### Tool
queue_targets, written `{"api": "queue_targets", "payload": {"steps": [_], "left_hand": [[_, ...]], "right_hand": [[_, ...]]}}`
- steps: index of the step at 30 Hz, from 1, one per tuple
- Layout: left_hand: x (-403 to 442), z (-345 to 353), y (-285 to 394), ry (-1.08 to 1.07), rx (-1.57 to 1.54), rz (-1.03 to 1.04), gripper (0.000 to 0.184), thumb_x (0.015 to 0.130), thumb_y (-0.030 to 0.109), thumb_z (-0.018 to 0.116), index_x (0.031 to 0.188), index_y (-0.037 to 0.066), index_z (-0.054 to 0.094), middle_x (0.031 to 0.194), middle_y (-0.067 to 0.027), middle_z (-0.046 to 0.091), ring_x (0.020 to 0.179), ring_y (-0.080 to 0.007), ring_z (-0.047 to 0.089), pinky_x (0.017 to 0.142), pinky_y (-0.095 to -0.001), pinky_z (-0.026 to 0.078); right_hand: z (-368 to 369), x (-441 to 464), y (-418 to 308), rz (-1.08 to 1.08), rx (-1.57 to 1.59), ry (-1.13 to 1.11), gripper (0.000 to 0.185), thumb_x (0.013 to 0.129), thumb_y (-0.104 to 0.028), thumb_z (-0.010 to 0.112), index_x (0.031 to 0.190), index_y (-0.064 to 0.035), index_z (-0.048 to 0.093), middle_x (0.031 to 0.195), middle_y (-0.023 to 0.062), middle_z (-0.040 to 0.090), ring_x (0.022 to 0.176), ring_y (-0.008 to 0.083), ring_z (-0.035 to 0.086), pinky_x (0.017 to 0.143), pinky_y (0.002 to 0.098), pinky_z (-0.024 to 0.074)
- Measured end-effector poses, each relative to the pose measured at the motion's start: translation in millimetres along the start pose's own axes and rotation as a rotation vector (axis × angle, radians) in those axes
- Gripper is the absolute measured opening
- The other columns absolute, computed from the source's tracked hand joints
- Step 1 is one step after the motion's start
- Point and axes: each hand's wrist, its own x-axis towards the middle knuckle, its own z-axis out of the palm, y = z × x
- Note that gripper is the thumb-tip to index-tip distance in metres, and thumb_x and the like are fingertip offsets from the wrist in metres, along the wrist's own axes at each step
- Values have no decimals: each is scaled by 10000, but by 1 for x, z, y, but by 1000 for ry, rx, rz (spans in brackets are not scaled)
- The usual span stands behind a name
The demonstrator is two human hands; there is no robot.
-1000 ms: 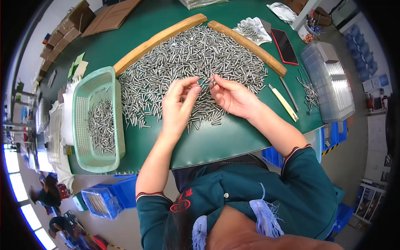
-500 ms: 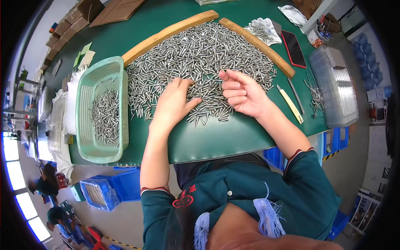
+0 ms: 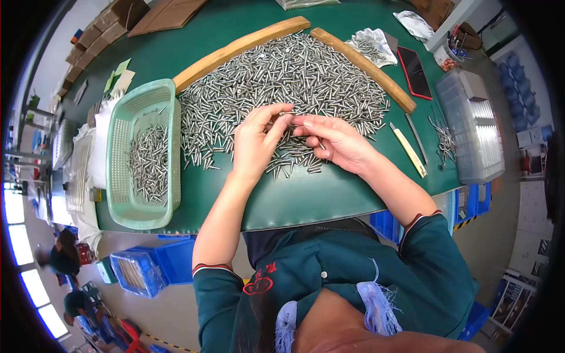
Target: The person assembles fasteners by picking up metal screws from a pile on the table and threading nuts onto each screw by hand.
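Observation:
A wide heap of small shiny metal pins (image 3: pixel 265 73) covers the green table. My left hand (image 3: pixel 257 140) is over the heap's near part, thumb and forefinger bent together in a pinch. Facing it, my right hand (image 3: pixel 338 144) pinches with thumb and forefinger, its other fingers curled. The fingertips of both hands meet or nearly meet above the pins. Whatever lies between them is too small to make out. To the left stands a pale green plastic basket (image 3: pixel 138 219) with a pile of similar pins (image 3: pixel 149 165) inside.
Two wooden strips (image 3: pixel 241 50) (image 3: pixel 365 69) border the heap's far side. On the right lie a yellow-handled cutter (image 3: pixel 409 150), a red-edged phone (image 3: pixel 414 70), loose metal pieces (image 3: pixel 444 138) and a clear plastic box (image 3: pixel 474 132). A crumpled white bag (image 3: pixel 374 46) holds more pins.
My left hand has moved up and right off the pins, its thumb closing toward the forefinger. My right hand has shifted slightly left, and the fingertips of both hands have come together.

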Motion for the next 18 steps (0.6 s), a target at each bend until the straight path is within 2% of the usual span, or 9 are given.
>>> {"api": "queue_targets", "payload": {"steps": [3, 7, 11, 14, 18], "left_hand": [[-6, 13, -5, 7, -173, 17, 187, 815, 89, 630, 999, 68, 655, 841, -53, 635, 708, -114, 608, 620, -245, 489], [-8, 13, 8, 21, -198, -13, 186, 808, 79, 641, 993, 70, 665, 840, -45, 630, 696, -89, 582, 621, -234, 489], [-6, 11, 3, -23, -11, 99, 185, 830, 67, 615, 1010, 58, 655, 885, -26, 617, 745, -65, 517, 640, -194, 422], [-5, 8, 5, -33, -29, 40, 174, 821, 70, 626, 991, 62, 659, 865, -13, 581, 713, -61, 487, 608, -187, 392], [-3, 10, 1, 29, -73, 70, 159, 802, 90, 653, 960, 72, 667, 797, -11, 575, 670, -68, 518, 565, -193, 414]], "right_hand": [[-2, 1, 3, 4, 67, -27, 244, 908, -235, 543, 1056, -41, 560, 903, -13, 575, 644, -2, 446, 454, 128, 336], [-3, 0, 0, -5, 85, -59, 199, 905, -223, 551, 983, -41, 571, 878, -3, 569, 601, -3, 429, 433, 124, 319], [-3, 0, 2, -43, 22, -21, 168, 882, -200, 586, 948, -46, 574, 846, -12, 559, 580, -3, 415, 429, 132, 310], [-3, 1, 1, -113, -17, 47, 143, 865, -176, 609, 944, -60, 577, 817, -35, 550, 568, -8, 389, 425, 143, 277], [1, 0, 4, -172, -26, 89, 129, 859, -168, 615, 949, -81, 584, 806, -52, 539, 558, -13, 368, 433, 149, 256]]}}
